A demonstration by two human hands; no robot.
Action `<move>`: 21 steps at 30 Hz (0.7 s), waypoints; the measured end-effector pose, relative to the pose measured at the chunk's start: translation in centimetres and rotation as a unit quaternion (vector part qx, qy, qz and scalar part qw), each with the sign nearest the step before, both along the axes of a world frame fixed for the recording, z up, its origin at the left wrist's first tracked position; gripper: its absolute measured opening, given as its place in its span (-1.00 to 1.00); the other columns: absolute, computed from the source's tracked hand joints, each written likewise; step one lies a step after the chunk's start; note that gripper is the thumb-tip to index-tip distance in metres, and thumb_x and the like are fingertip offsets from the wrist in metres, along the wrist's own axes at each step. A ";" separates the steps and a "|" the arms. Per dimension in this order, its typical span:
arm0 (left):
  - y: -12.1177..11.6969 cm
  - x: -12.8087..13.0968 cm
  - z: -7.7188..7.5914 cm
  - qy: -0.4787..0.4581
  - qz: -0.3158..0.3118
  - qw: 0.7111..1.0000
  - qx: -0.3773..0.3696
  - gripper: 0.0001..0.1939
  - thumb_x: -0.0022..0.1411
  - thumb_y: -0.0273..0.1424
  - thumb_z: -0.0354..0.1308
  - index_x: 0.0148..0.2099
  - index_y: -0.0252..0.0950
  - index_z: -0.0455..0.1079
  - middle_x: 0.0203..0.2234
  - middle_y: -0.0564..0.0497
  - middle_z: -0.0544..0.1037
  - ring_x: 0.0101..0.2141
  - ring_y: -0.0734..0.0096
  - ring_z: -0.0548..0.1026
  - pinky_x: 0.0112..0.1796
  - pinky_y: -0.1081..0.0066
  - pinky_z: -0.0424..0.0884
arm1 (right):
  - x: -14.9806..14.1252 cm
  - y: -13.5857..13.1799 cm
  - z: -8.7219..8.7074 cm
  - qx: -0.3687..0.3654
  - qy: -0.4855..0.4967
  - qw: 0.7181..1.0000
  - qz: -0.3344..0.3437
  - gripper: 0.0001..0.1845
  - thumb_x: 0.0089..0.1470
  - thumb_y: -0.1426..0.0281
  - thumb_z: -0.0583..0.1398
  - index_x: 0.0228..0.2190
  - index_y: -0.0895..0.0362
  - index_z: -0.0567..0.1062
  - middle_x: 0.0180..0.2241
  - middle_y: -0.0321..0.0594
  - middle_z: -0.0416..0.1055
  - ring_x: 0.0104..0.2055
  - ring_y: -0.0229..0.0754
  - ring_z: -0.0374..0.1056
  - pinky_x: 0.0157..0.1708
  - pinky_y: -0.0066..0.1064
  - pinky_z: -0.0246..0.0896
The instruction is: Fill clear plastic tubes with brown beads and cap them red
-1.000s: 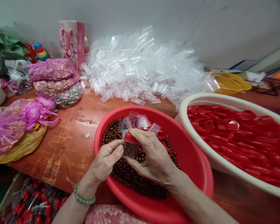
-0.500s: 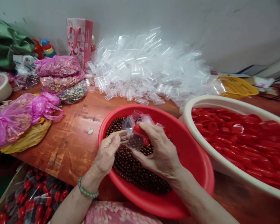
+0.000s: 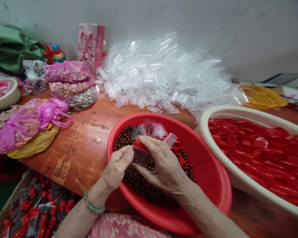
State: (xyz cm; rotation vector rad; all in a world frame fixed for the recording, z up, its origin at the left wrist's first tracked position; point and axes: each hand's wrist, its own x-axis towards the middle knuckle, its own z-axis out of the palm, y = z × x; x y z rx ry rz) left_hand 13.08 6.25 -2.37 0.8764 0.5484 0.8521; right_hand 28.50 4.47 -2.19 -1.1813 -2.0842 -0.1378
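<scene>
Over a red basin [image 3: 211,185], my two hands hold a small clear plastic container [image 3: 141,156] with dark contents and a red cap [image 3: 138,144] at its top. My right hand [image 3: 161,162] is closed round it, fingers at the cap and thumb below. The fingers of my left hand [image 3: 118,167] are closed at its left end; their tips are partly hidden. Dark brown beads [image 3: 151,190] lie in the basin beneath. Several empty clear sleeves [image 3: 160,130] and loose red caps [image 3: 182,162] rest on the beads behind my right hand.
A white tub [image 3: 205,124] of red caps stands at right. Clear sleeves [image 3: 159,79] are heaped by the wall, near a yellow basket [image 3: 262,96]. Bags of small pieces [image 3: 22,127] lie at left. Below the table edge, a box holds filled, red-capped containers [image 3: 37,211].
My hands have turned the container, and its red cap now sits on top under my right fingers. My left fingers have closed in on its end. The view has shifted slightly left.
</scene>
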 end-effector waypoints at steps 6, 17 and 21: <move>-1.9 -4.2 1.9 0.152 0.057 0.984 0.070 -0.63 0.24 -0.19 0.18 -0.03 -0.35 0.48 -0.21 -0.12 0.62 -0.24 0.29 0.57 -0.14 0.36 0.45 | 0.2 -0.9 0.9 -0.063 -0.027 0.995 0.066 -0.15 0.11 0.18 0.24 0.28 0.20 0.02 0.10 0.16 0.35 0.13 0.10 0.30 0.02 -0.05 0.31; -12.0 -26.2 -1.9 0.762 0.258 0.593 0.011 -0.54 0.17 -0.12 0.10 -0.03 -0.34 0.46 -0.05 -0.29 0.56 0.04 -0.32 0.44 0.04 -0.18 0.31 | 6.2 2.0 -1.7 -0.174 -0.119 0.977 0.002 -0.69 0.22 0.28 0.10 -0.10 0.17 0.49 -0.21 -0.02 0.55 -0.23 0.03 0.49 -0.26 -0.13 0.41; -9.1 -22.4 -1.7 0.734 0.297 0.595 0.136 -0.57 0.24 -0.17 0.08 0.09 -0.24 0.37 0.09 -0.18 0.48 0.09 -0.02 0.45 0.08 0.03 0.36 | 6.0 3.0 -2.2 -0.243 -0.154 0.958 0.007 -0.75 0.15 0.38 0.16 -0.13 0.17 0.50 -0.20 -0.03 0.52 -0.23 0.00 0.49 -0.25 -0.18 0.41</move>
